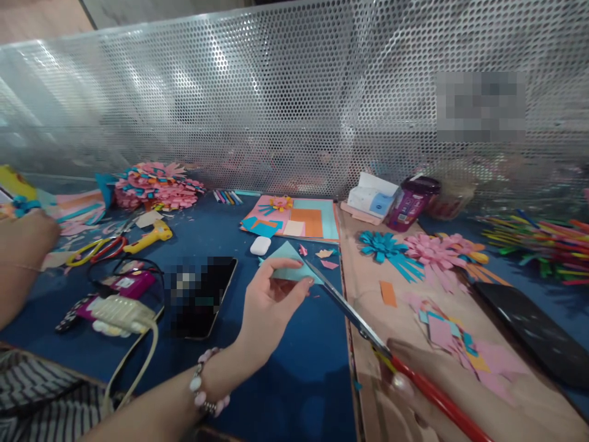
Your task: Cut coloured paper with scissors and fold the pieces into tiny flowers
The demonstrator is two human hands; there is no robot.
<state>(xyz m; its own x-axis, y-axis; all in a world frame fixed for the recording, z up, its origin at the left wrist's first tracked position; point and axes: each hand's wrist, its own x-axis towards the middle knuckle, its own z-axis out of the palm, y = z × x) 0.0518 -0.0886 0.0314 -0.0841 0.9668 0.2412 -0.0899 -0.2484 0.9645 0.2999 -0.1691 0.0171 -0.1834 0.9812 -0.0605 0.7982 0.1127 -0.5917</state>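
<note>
My left hand [272, 301] pinches a folded piece of light blue paper [288, 253] between thumb and fingers, above the blue tabletop [317, 356]. In my right hand [453, 374] is a pair of scissors [356, 319] with red handles. Its long blades point up and to the left, their tips meeting the right side of the paper; whether they are parted there I cannot make out. Small pink and peach scraps [327, 264] lie just beyond the tips. A white earbud case [260, 245] sits just behind the paper.
Stacked coloured paper [329, 215] lies at the back. A phone [207, 301], power strip [122, 314] and yellow glue gun [150, 237] are on the left, near another person's hand [34, 236]. Paper flowers [435, 250], scraps and a black phone [529, 325] occupy the right; a perforated metal panel [294, 92] stands behind.
</note>
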